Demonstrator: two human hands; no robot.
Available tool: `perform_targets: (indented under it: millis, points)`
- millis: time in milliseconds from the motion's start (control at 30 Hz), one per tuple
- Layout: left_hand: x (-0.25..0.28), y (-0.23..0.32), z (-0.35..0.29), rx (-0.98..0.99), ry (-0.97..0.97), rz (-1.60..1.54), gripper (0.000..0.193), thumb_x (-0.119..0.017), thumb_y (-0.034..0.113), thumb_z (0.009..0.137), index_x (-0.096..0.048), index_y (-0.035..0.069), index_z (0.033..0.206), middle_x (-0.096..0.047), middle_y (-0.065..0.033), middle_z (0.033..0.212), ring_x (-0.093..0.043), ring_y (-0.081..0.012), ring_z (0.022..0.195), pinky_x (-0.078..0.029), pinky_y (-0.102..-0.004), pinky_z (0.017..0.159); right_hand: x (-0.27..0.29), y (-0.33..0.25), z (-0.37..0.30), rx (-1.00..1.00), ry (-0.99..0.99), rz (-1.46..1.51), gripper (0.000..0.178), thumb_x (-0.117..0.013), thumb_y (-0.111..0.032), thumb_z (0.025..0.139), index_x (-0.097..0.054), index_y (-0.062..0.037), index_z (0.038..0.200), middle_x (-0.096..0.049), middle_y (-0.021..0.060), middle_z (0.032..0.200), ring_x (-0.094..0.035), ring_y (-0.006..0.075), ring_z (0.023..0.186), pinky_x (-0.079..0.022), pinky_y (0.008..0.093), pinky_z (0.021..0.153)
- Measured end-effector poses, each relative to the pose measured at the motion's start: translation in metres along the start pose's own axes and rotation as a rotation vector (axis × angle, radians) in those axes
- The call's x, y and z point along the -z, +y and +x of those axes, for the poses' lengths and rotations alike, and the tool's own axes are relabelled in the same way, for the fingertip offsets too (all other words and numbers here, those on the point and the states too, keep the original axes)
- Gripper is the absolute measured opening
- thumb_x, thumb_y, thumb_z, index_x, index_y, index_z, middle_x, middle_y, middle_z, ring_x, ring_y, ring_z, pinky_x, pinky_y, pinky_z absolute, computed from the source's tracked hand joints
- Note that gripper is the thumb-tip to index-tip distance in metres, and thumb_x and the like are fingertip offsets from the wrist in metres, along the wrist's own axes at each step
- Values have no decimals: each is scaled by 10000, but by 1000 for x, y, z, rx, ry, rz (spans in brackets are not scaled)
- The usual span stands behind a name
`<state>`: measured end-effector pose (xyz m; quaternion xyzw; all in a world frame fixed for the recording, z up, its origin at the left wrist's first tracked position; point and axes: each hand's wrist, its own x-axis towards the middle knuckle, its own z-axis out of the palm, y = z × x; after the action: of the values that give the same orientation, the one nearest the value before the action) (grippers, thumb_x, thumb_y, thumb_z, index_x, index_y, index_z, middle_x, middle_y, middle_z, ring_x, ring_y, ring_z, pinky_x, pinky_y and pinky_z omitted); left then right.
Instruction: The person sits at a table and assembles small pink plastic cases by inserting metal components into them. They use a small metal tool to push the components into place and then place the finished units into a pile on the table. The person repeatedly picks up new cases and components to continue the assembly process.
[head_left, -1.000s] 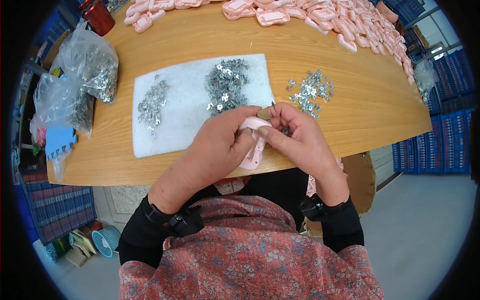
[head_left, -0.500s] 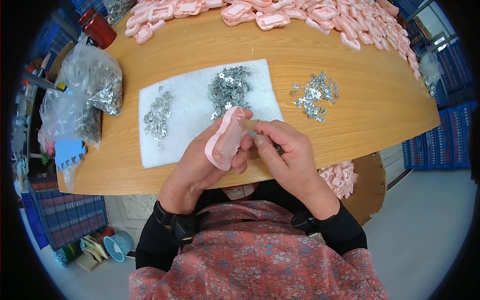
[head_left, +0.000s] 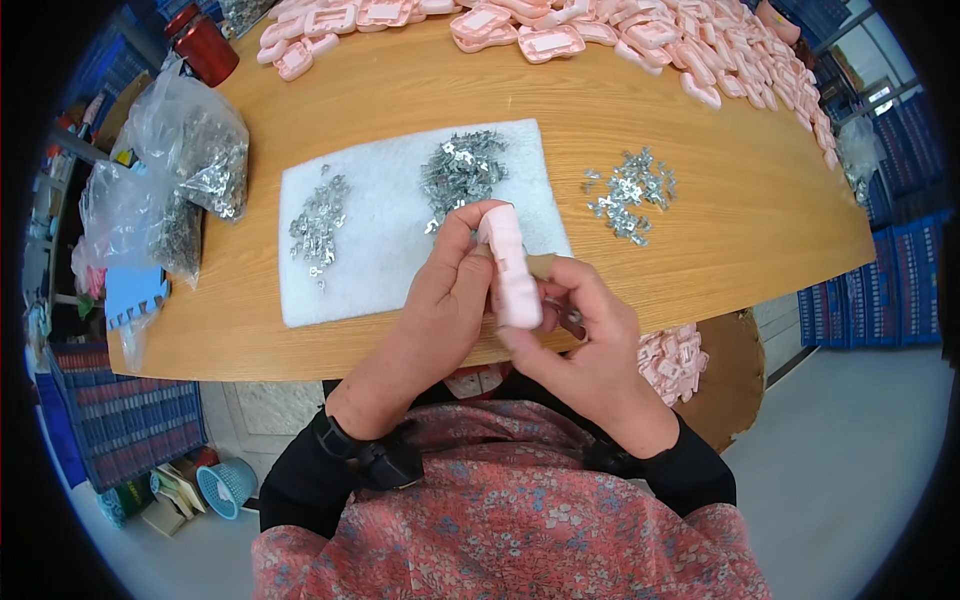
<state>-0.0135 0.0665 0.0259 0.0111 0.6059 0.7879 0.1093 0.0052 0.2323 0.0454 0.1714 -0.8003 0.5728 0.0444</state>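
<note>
Holding one pink shell point(head_left: 514, 275) upright over the near edge of the counter point(head_left: 420, 90), side wall to camera. Left hand point(head_left: 450, 290) clamped on its upper left part. Right hand point(head_left: 585, 345) closed about the lower end, thumb at the bottom, fingers partly hidden behind. Tan piece point(head_left: 541, 265) at the right index fingertip, just beside the shell; a few metal bits point(head_left: 574, 316) show among the curled fingers. Foam point(head_left: 380, 200), white, lies just beyond, bearing two heaps of clips: left pile point(head_left: 318, 225) loose and fully visible, middle pile point(head_left: 465, 170) denser, its lower end masked by left hand and shell. These also block sight of the foam's near right corner. Right pile point(head_left: 632, 195) sits on bare wood, near the foam but apart from it. Leftward, two clear bags point(head_left: 213, 165) of clips lean together, blue mat point(head_left: 135, 290) just below them, red can point(head_left: 203, 50) farther back. Along the far edge, a wide bank of pink shells point(head_left: 690, 45), heaped thickest to the right. Below the counter, right: brown box point(head_left: 738, 375) holding more shells, partly masked by the right forearm. Blue crates point(head_left: 130, 410) stacked at left, basket point(head_left: 228, 488) on the floor near them; further crates point(head_left: 870, 290) at right.
</note>
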Motion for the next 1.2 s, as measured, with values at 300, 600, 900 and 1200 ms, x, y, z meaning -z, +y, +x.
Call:
perform_targets:
  millis: [300,600,900,1200]
  points:
    - [40,22,-18,268,-315,-138,392,-470,248,1046,-501,36,1374,-637,-109,1181,-604,-152,1054,-492,-326,950,30,13,-9,-168,-363,99,243,-670,-7,812,-642,-25,1052,-604,14,777,-549,64,675,-455,247,599]
    - [57,13,-28,484,-514,-89,563,-469,383,1058,-323,75,1506,-615,-59,987,-616,-130,808,-527,-274,711,28,21,34,-157,-154,-170,178,-724,-139,873,-651,-11,973,-639,64,744,-594,132,656,-479,286,608]
    - [53,-3,-22,419,-270,-616,618,-233,505,1071,-374,56,1471,-649,-123,935,-676,-254,782,-569,-369,693,16,41,63,-111,-244,-470,144,-687,-106,865,-629,24,885,-612,122,710,-560,189,620,-463,324,611]
    - [50,-9,-18,391,-251,-708,628,-255,507,1063,-385,45,1468,-648,-172,1022,-685,-273,828,-611,-418,688,22,28,59,-242,-212,-483,136,-677,-116,830,-646,11,867,-630,124,698,-621,228,625,-488,344,598]
